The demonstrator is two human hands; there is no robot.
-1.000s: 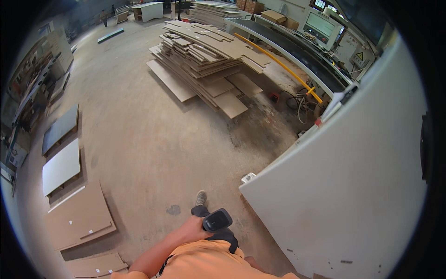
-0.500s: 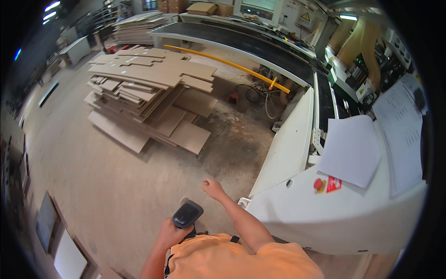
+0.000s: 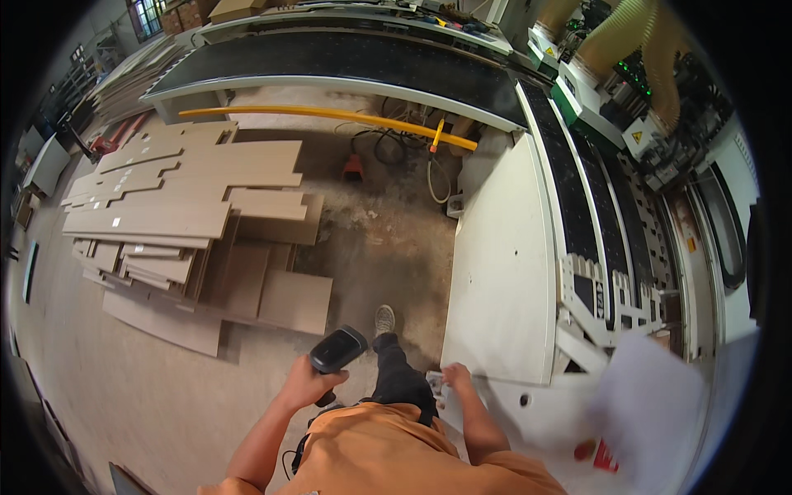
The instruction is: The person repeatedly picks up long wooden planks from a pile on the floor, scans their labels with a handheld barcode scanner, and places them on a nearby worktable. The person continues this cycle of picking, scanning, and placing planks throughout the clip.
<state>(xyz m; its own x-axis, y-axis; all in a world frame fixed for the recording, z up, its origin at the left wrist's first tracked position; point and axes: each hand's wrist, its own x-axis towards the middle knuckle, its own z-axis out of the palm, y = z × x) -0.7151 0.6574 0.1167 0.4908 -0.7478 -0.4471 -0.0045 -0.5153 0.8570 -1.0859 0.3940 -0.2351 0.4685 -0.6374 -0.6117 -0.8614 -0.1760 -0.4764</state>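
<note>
In my left hand is a black handheld barcode scanner. My fingers wrap round its grip, and its broad head points up and away from me. Low at the side of the white machine, my right hand hangs with its fingers curled and nothing visible in them. It is closest to the machine's lower panel; whether it touches cannot be made out. A shoe of mine shows on the floor ahead.
A stack of cut brown boards lies at the left, its edges jutting unevenly. A yellow bar runs along the black conveyor table. Cables and a red floor item lie beneath. At the right hangs a blurred paper sheet beside a red button.
My view has shifted forward along the machine, so the boards appear farther left and nearer. My right hand has swung rightward to the machine's side. The scanner remains in my left hand.
</note>
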